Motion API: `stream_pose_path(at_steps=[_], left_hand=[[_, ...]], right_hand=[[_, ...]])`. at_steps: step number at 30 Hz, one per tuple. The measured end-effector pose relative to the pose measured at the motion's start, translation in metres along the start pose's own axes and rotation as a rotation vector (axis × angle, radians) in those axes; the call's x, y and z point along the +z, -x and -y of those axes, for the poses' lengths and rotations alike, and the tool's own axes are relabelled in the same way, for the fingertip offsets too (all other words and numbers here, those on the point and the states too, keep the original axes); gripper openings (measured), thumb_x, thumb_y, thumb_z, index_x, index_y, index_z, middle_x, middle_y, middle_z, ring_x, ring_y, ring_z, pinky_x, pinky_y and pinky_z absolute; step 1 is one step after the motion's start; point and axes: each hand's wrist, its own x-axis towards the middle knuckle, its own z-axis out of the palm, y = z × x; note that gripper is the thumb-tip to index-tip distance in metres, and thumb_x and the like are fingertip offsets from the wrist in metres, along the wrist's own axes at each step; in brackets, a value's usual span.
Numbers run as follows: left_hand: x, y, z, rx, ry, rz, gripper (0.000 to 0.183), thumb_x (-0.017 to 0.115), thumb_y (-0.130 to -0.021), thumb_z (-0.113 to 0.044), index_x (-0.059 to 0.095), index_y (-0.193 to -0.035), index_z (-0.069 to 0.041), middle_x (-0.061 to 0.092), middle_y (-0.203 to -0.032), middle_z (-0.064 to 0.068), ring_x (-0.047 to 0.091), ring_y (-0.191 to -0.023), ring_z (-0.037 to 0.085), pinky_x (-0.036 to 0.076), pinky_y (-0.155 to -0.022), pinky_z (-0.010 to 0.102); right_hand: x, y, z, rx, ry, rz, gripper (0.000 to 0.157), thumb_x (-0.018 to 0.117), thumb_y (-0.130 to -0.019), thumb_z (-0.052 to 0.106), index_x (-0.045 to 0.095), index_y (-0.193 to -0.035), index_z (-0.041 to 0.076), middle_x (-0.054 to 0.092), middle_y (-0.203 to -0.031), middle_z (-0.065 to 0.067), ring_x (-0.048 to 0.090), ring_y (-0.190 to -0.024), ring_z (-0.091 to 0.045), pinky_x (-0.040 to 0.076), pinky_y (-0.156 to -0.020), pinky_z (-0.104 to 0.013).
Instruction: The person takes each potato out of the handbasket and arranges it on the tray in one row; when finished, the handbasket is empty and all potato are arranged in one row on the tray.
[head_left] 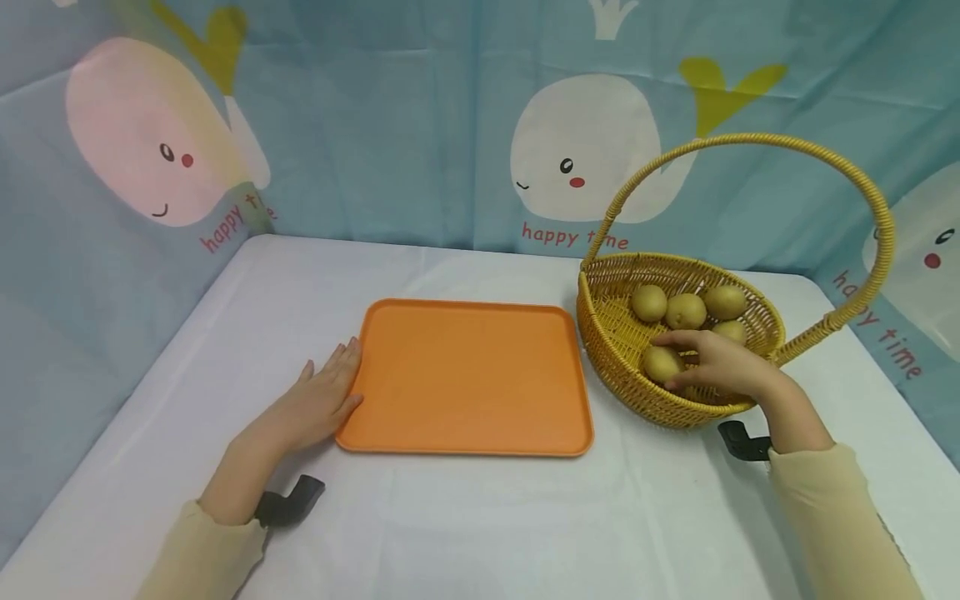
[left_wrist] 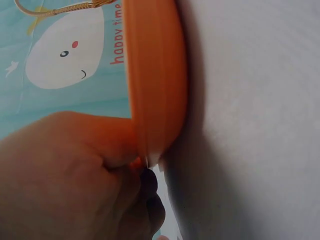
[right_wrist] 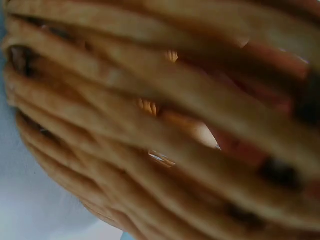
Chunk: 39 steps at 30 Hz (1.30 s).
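Note:
In the head view, my left hand [head_left: 318, 404] rests along the left edge of an orange tray [head_left: 465, 379], fingers fairly straight and thumb lying at the rim. The left wrist view shows the thumb [left_wrist: 117, 140] against the tray's side [left_wrist: 157, 75]. My right hand [head_left: 720, 362] reaches into a yellow woven basket [head_left: 630, 383] with a tall handle, thumb and fingers around a potato [head_left: 662, 364] near the front wall. Basket weave [right_wrist: 125, 110] fills most of the right wrist view and hides much of the hand.
Several other potatoes [head_left: 686, 311] lie toward the basket's back and right side. The arched handle [head_left: 750, 139] rises high over the basket and comes down beside the right wrist. White cloth [head_left: 480, 517] covers the table; a blue printed curtain [head_left: 390, 125] hangs behind.

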Motion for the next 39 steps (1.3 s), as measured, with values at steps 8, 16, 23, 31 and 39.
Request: stream_pose_path(at_steps=[8,16,23,31,39], left_hand=[[0.001,0.001,-0.004,-0.013,-0.015,-0.008,0.069,0.048,-0.098,-0.023,0.011,-0.146,0.01,0.012,-0.153,0.025,0.01,-0.141,0.039,0.007,-0.106,0.065],[0.005,0.0,-0.004,-0.015,-0.08,-0.032,0.066,0.048,-0.098,-0.024,0.017,-0.146,0.009,0.013,-0.153,0.024,0.011,-0.141,0.039,0.009,-0.107,0.063],[0.005,0.001,-0.005,-0.018,-0.08,-0.033,0.066,0.048,-0.098,-0.025,0.018,-0.146,0.009,0.013,-0.153,0.025,0.011,-0.141,0.039,0.009,-0.107,0.064],[0.004,0.001,-0.008,-0.034,-0.099,-0.037,0.065,0.048,-0.098,-0.024,0.019,-0.146,0.009,0.014,-0.153,0.024,0.012,-0.141,0.039,0.01,-0.107,0.063],[0.001,0.004,-0.012,-0.049,-0.087,-0.036,0.065,0.048,-0.098,-0.024,0.018,-0.146,0.009,0.013,-0.154,0.024,0.012,-0.141,0.038,0.009,-0.107,0.063]], right_hand=[[0.003,0.0,0.001,0.023,0.038,-0.065,0.06,0.082,-0.073,0.027,0.061,-0.12,-0.002,0.064,-0.112,-0.019,0.058,-0.101,-0.032,0.044,-0.084,-0.049],[0.002,0.003,0.018,0.034,0.016,-0.238,0.06,0.082,-0.072,0.035,0.063,-0.119,0.003,0.066,-0.109,-0.018,0.06,-0.098,-0.034,0.045,-0.078,-0.044],[0.003,0.0,0.042,0.015,-0.096,-0.367,0.055,0.084,-0.071,0.024,0.063,-0.119,0.005,0.065,-0.11,-0.01,0.06,-0.094,-0.008,0.046,-0.079,-0.02],[0.004,-0.009,0.066,-0.028,-0.191,-0.401,0.055,0.082,-0.073,0.02,0.062,-0.121,0.004,0.062,-0.118,-0.012,0.053,-0.095,0.012,0.045,-0.08,-0.01],[0.009,-0.025,0.087,-0.13,-0.284,-0.405,0.054,0.081,-0.073,0.01,0.061,-0.122,0.001,0.061,-0.12,-0.014,0.056,-0.101,0.007,0.048,-0.081,-0.014]])
